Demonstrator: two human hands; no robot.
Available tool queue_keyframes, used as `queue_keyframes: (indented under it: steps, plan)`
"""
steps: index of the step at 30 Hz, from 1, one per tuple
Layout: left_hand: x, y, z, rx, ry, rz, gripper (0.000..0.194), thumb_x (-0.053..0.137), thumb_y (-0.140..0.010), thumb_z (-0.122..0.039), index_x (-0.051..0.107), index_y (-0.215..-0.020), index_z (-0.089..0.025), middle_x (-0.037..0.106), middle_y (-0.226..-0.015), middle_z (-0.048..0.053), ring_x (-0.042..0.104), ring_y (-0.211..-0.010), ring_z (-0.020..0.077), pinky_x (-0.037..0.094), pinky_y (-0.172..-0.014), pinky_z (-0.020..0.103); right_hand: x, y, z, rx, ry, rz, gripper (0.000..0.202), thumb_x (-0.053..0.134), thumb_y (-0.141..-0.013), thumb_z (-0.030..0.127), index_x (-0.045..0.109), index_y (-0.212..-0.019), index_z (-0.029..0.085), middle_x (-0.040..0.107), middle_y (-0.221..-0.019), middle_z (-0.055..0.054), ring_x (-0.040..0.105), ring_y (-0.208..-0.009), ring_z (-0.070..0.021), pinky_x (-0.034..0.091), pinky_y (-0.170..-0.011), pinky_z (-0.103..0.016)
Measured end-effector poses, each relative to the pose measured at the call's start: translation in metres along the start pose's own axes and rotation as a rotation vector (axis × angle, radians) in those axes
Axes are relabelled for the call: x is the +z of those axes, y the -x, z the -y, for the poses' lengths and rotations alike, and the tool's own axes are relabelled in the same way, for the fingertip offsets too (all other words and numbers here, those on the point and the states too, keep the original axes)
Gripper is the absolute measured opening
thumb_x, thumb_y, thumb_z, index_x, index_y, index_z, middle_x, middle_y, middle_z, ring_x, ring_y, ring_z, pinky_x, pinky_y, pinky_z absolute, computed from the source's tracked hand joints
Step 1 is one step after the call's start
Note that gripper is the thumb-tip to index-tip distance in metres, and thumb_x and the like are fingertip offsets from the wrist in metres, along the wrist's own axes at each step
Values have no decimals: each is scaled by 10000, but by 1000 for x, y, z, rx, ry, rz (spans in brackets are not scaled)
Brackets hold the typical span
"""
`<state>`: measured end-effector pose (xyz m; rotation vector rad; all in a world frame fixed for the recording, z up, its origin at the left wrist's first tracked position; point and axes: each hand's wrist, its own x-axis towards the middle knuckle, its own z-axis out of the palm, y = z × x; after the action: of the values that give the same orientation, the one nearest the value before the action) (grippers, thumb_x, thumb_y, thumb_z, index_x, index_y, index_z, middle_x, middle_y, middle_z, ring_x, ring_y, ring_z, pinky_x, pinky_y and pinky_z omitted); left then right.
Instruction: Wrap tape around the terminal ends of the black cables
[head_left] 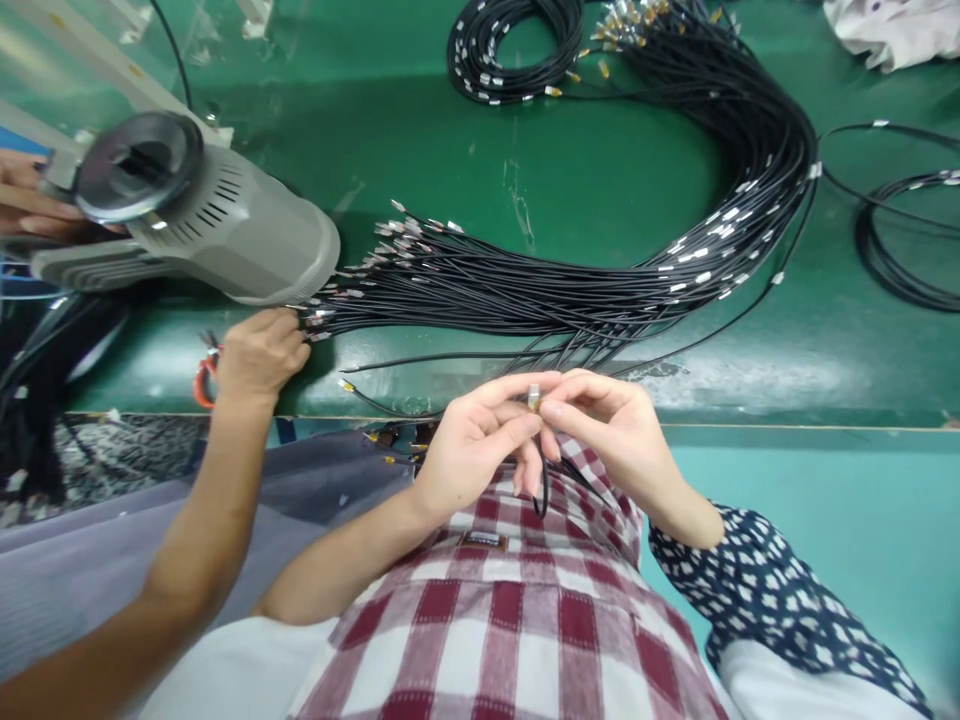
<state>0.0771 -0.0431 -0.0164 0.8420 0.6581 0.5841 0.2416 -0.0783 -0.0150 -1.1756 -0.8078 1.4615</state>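
Observation:
In front of my checked apron, both hands meet around the end of a black cable [541,490]. A small shiny connector [534,396] tops it and points up between my fingertips. My left hand [480,435] pinches the cable just below the connector, with thumb and forefinger closed. From the other side, the thumb and forefinger of my right hand [611,415] close on the connector's edge. The cable hangs below in a small loop. Just beyond my hands, a thick bundle of black cables [525,295] lies along the green table [390,140].
At left, a co-worker's hand [262,355] touches cable ends near a grey heat gun [240,225], which another hand [34,195] grips. Orange-handled cutters [204,380] lie at the table edge. Coiled cables [465,55] sit at the back, with another coil [874,240] at right.

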Motion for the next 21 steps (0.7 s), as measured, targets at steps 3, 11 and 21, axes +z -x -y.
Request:
queue_keyframes:
  steps: [3, 11, 21]
  plan:
    - [0, 0, 0, 3, 6, -1, 347, 618, -937, -210, 624, -1284, -219, 698, -718, 0, 651, -452, 101, 502, -417, 168, 1, 1, 0, -11, -13, -8, 189, 805, -766, 331, 692, -714, 187, 649, -693, 1, 602, -558, -115, 490, -579, -276]
    - [0, 1, -1, 16, -1, -13, 337, 625, -932, -212, 630, -1269, -217, 702, -719, 1, 648, -446, 103, 498, -423, 174, 4, 2, 0, -42, -34, -6, 138, 781, -796, 285, 700, -729, 195, 642, -681, 4, 612, -575, -118, 495, -583, -269]
    - [1, 2, -2, -3, -9, -43, 351, 660, -908, -248, 629, -1250, -178, 703, -709, 13, 638, -430, 115, 505, -413, 196, 5, 1, -2, -9, -14, -41, 205, 798, -771, 330, 680, -709, 174, 640, -770, -11, 582, -535, -96, 490, -532, -259]
